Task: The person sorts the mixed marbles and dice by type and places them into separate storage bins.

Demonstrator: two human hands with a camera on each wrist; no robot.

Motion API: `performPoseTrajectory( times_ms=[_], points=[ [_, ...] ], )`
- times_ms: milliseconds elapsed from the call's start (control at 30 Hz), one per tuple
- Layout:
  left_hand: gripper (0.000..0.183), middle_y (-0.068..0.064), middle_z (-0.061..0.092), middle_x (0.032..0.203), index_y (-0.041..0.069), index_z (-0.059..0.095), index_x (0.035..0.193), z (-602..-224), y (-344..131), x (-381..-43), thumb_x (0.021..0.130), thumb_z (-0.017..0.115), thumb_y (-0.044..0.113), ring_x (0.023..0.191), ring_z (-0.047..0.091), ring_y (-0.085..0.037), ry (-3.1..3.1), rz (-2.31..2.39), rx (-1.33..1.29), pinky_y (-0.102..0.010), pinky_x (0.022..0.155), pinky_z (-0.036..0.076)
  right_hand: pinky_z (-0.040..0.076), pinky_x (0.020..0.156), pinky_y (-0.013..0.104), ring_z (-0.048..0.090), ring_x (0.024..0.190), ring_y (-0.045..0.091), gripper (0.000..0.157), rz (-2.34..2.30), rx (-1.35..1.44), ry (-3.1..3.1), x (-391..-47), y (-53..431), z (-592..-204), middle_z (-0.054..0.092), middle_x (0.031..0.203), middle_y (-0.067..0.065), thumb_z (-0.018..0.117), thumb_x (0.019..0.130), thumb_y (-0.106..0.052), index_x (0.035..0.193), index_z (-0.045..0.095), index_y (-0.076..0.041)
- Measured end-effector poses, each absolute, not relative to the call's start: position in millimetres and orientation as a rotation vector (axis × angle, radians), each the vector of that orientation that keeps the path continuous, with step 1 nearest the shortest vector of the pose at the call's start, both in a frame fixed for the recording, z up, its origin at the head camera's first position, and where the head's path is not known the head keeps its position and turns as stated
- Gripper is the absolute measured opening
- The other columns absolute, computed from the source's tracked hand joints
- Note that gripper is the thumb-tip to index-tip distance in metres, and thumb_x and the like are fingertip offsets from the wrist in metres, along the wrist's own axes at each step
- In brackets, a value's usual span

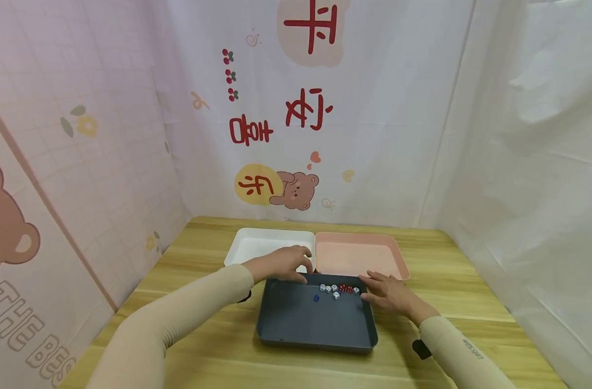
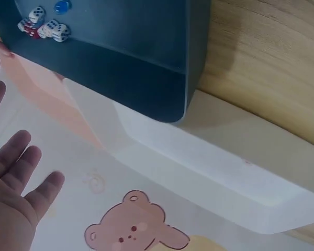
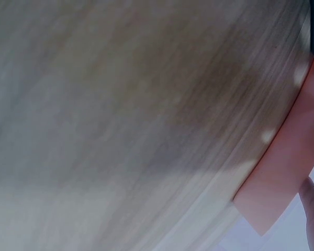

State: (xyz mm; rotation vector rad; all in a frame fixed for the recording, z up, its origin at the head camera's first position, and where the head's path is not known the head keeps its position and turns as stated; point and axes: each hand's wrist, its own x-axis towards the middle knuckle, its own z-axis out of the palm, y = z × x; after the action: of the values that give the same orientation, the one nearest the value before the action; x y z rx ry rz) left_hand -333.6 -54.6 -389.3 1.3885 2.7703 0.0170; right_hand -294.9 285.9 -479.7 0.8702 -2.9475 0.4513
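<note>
Sleeves [image 1: 140, 329], dice [image 1: 336, 295] beside right fingers [image 1: 375, 284]

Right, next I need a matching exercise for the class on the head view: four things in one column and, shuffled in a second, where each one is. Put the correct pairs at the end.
Things
1. Dark tray
2. White tray
3. Pink tray
4. Red dice

Places
A. In the back row, on the right
B. Inside a tray, near its far side
C. In the back row, on the left
D. In front of the other two trays

Pairs: 1-D, 2-C, 3-A, 4-B
</note>
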Motion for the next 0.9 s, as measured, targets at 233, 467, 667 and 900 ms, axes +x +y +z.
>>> performPoseTrajectory(
  times_ms=[233, 467, 667, 900],
  points=[
    [0.025, -0.009, 0.056, 0.137, 0.020, 0.076, 0.109, -378.9, -63.0, -313.4, 0.088, 0.077, 0.033, 0.124, 0.054, -0.023, 2.725, -0.006, 1.458, -0.036, 0.103, 0.044, 0.024, 0.106, 0.070, 0.040, 0.134, 0.049, 0.061, 0.451, 0.867, -2.945, -294.4, 284.7, -480.3, 0.046, 0.145, 0.028, 0.057, 0.099, -0.045, 0.145, 0.051, -0.007],
    [0.023, -0.003, 0.058, 0.133, 0.026, 0.076, 0.105, -387.1, -73.1, -290.0, 0.085, 0.080, 0.035, 0.120, 0.056, -0.017, 2.584, -0.140, 1.519, -0.032, 0.094, 0.049, 0.023, 0.108, 0.069, 0.038, 0.136, 0.047, 0.062, 0.451, 0.850, -2.966, -294.3, 285.9, -481.7, 0.044, 0.147, 0.026, 0.056, 0.099, -0.048, 0.146, 0.050, -0.008],
    [0.022, 0.008, 0.060, 0.122, 0.031, 0.076, 0.104, -395.4, -83.2, -272.0, 0.083, 0.081, 0.037, 0.108, 0.057, -0.006, 2.440, -0.259, 1.596, -0.021, 0.086, 0.048, 0.024, 0.107, 0.069, 0.039, 0.135, 0.048, 0.063, 0.431, 0.851, -2.961, -293.4, 284.3, -480.8, 0.045, 0.146, 0.027, 0.054, 0.099, -0.049, 0.146, 0.051, -0.007],
    [0.020, 0.013, 0.060, 0.111, 0.033, 0.077, 0.100, -405.1, -87.2, -260.8, 0.082, 0.083, 0.036, 0.099, 0.057, -0.003, 2.342, -0.406, 1.553, -0.021, 0.079, 0.048, 0.025, 0.106, 0.070, 0.040, 0.134, 0.048, 0.060, 0.427, 0.860, -2.951, -291.8, 282.8, -479.1, 0.046, 0.145, 0.027, 0.057, 0.099, -0.045, 0.145, 0.051, -0.006]
  ],
)
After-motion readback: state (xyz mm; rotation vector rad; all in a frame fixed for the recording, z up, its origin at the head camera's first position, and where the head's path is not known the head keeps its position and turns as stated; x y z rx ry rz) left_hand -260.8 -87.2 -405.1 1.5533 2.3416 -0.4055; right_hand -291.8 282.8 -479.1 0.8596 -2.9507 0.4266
